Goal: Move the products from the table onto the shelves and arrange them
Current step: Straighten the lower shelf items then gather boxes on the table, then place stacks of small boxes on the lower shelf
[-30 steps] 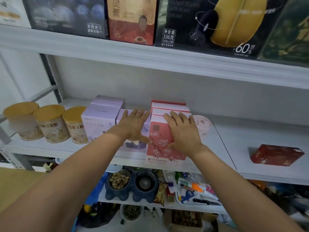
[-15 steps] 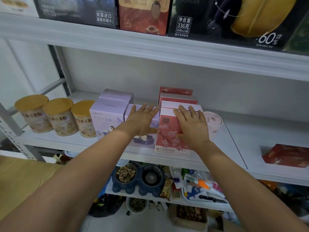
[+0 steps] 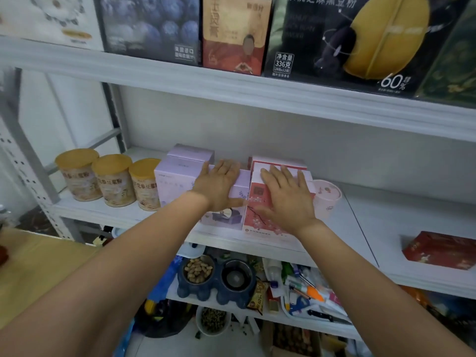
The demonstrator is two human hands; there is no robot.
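Slid deeper over the tops — left hand [image 3: 219, 186] flat on the lilac box [image 3: 224, 220], right hand [image 3: 288, 199] flat on the touching pink box [image 3: 257, 217] near the shelf [image 3: 386, 222] lip; bare shelf lay rightward

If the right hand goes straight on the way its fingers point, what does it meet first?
Probably the back wall: the right hand lies flat on the front pink box, and the boxes behind look no taller, though depth is unclear.
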